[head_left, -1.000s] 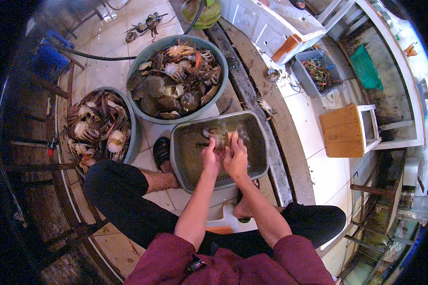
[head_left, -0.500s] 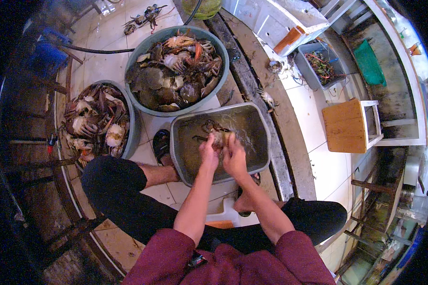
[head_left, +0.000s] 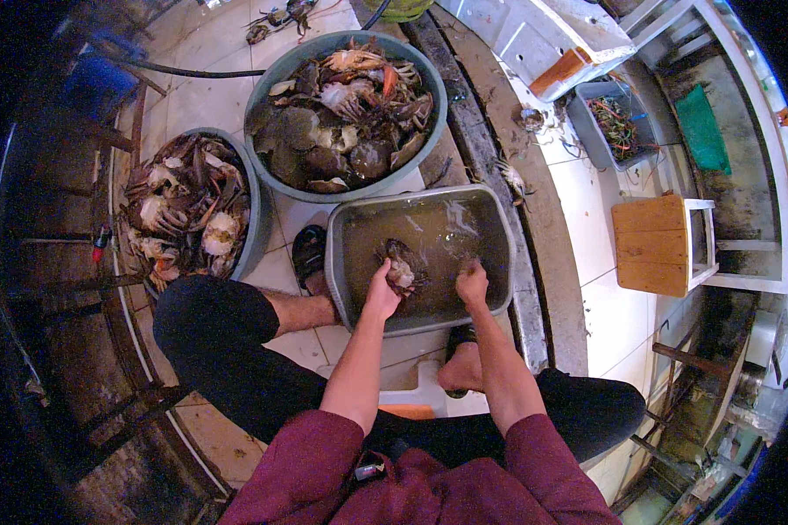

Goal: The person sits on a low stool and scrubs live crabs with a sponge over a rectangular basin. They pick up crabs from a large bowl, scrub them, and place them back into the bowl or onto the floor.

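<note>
A grey rectangular tub (head_left: 505, 229) of murky water stands between my feet. Over its left half my left hand (head_left: 380, 297) grips a crab (head_left: 400, 273), whose pale underside shows and whose dark legs spread out. My right hand (head_left: 472, 285) is closed at the water surface in the right half, apart from the crab. Its fingertips point down into the water, and what they hold, if anything, is hidden. The water ripples beyond both hands.
A large round basin (head_left: 252, 144) heaped with crabs sits beyond the tub, and a second crab-filled basin (head_left: 256, 223) stands to the left. Loose crabs (head_left: 282, 19) lie on the far floor. A wooden stool (head_left: 652, 245) and a grey bin (head_left: 584, 122) stand right.
My hands were together over the crab; they are now apart. The right hand has moved right and down to the water, while the left keeps the crab. The view has shifted slightly.
</note>
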A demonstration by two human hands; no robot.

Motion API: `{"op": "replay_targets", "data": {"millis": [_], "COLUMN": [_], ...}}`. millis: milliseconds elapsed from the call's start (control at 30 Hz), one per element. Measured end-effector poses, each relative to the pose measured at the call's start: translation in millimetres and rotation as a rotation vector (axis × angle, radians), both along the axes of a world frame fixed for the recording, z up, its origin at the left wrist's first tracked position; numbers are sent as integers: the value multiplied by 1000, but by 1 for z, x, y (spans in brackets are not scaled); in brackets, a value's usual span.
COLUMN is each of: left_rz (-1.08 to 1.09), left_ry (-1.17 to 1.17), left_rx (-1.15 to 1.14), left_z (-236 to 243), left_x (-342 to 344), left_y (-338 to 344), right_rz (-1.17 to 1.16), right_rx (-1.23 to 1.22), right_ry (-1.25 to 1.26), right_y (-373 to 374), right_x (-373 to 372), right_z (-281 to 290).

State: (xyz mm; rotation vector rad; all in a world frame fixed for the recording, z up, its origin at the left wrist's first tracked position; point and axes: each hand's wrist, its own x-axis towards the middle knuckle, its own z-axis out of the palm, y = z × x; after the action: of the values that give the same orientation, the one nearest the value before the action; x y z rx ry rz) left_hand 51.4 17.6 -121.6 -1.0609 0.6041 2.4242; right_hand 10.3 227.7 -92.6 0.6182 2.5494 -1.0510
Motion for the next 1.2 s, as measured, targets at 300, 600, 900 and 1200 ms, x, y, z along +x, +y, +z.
{"op": "replay_targets", "data": {"millis": [300,600,900,1200], "left_rz": [-151,-237,-655,-767], "left_ry": [-60,174,513,526], "left_rx": [-280,-74,-573,-776], "left_z": [-9,-28,49,105], "left_x": [-8,16,-19,-35], "left_y": [1,-26,-15,-13], "right_rz": [306,455,880,889], "right_rx": [-461,-381,-11,-61], "right_ry": [-2,138,280,430], "right_y": [-20,-48,-43,-35], "right_x": [0,-4,-41,-25], "right_z": [32,50,115,115]}}
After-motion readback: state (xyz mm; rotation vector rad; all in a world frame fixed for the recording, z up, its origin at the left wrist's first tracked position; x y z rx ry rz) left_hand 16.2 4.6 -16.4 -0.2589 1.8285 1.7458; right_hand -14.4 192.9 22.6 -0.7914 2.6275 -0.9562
